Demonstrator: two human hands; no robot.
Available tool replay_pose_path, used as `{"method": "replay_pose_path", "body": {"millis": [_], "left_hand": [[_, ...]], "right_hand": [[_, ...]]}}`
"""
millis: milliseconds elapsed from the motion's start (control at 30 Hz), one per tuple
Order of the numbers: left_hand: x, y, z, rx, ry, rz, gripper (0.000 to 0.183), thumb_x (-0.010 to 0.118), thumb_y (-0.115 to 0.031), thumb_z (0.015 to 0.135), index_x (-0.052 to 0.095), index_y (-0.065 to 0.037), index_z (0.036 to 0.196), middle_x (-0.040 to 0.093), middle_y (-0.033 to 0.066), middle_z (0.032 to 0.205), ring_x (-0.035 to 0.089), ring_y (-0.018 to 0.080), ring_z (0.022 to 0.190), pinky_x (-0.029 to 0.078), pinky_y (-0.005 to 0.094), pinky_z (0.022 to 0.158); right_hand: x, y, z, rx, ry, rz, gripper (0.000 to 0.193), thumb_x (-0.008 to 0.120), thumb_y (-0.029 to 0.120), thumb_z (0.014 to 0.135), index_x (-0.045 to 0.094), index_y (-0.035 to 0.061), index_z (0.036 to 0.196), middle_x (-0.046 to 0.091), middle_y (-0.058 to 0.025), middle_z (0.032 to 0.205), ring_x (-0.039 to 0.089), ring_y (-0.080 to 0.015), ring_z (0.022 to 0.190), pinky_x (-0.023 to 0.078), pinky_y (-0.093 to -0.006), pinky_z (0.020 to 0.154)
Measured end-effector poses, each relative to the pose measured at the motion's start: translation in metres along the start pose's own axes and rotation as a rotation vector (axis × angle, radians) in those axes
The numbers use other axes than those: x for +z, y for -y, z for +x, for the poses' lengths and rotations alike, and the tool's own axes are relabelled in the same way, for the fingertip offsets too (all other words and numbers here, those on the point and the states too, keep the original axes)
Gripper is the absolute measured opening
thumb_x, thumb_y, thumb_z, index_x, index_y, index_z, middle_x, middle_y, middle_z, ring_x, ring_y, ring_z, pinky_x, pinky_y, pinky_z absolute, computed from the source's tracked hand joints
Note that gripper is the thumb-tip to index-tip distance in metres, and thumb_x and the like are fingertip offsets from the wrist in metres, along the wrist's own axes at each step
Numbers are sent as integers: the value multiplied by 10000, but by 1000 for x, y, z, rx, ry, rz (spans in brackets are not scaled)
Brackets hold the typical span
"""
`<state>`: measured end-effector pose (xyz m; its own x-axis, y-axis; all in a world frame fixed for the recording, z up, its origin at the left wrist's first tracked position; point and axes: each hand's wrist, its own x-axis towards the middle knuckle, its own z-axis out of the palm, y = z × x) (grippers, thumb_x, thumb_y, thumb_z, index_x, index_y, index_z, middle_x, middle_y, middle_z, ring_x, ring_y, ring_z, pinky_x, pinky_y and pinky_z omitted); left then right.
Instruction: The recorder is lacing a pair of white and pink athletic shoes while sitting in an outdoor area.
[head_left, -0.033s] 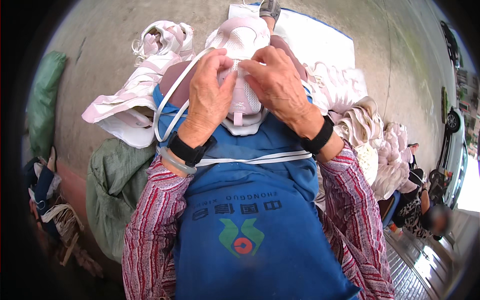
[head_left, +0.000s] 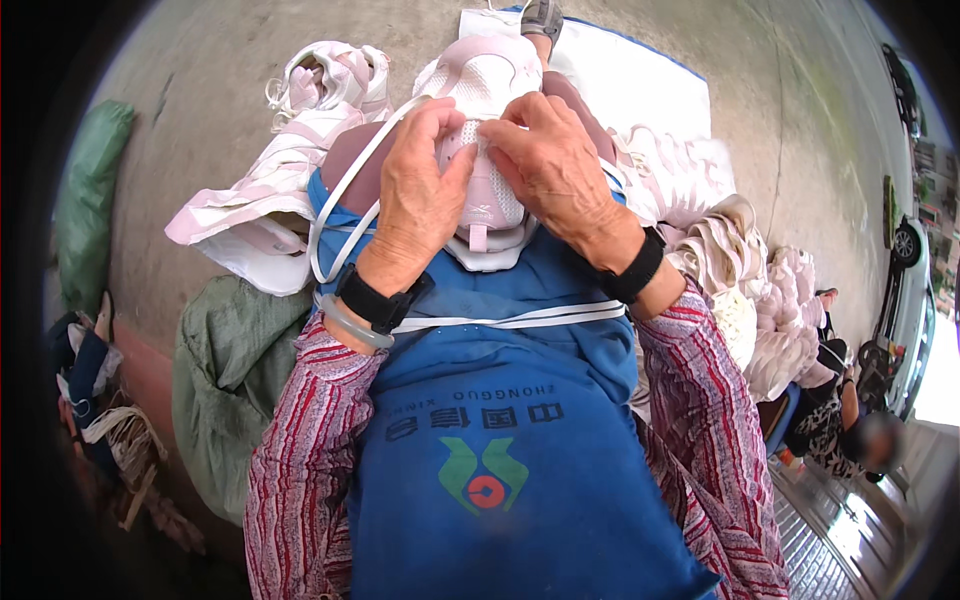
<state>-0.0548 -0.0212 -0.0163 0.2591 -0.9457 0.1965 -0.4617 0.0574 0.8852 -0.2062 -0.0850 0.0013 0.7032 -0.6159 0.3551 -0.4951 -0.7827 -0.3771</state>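
A pale pink and white shoe upper [head_left: 485, 70] lies over my lap, its toe end away from me and a pull tab nearest me. My left hand [head_left: 415, 190] bends its fingers over the left side of the lacing area. From the right, my right hand [head_left: 560, 170] curls its fingertips onto the same middle part. The fingertips of both hands almost meet there; whether a lace end is pinched between them is too small to tell. A white shoelace [head_left: 347, 180] loops from the upper around the outside of my left hand and down beside my wrist.
More pink and white uppers [head_left: 260, 175] lie at my left; stacks of them [head_left: 690, 170] stand at my right. A grey-green sack [head_left: 235, 370] and a green bundle [head_left: 92, 200] are on the left. A white sheet [head_left: 630, 70] lies ahead. Another person [head_left: 830, 430] sits far right.
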Motion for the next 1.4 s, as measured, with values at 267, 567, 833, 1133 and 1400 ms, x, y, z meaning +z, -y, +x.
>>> {"method": "replay_pose_path", "body": {"millis": [267,567,833,1133,1400], "left_hand": [[-8,1,-1,115,68,248,470,584,-13,741,458,38,1191,548,232,1144,545,381,1054,436,424,922],[-11,-4,8,132,107,414,506,606,-53,748,423,90,1198,497,271,1189,510,416,1098,439,422,928],[-12,-6,3,185,83,425,480,538,37,722,449,87,1191,459,259,1216,485,416,1120,419,426,955],[-24,9,21,-1,218,342,355,542,46,718,558,60,1073,557,213,1096,556,370,1024,455,387,899],[-32,9,25,-73,327,169,374,510,66,702,600,66,1065,589,210,1099,585,345,1030,462,359,912]], "right_hand": [[-27,18,19,48,67,257,75,643,112,758,653,57,808,579,-82,785,570,-248,809,460,-341,721],[-6,39,15,429,56,585,151,562,148,842,619,12,808,616,-185,735,609,-349,670,485,-407,616],[27,27,13,372,-42,133,161,604,203,819,592,42,823,633,-157,787,622,-358,687,498,-448,619],[39,28,9,373,-5,13,149,604,200,829,588,51,828,622,-136,807,628,-342,653,500,-440,571],[37,30,8,320,-49,29,189,605,230,835,571,44,827,617,-137,808,630,-317,636,507,-404,549]]}}
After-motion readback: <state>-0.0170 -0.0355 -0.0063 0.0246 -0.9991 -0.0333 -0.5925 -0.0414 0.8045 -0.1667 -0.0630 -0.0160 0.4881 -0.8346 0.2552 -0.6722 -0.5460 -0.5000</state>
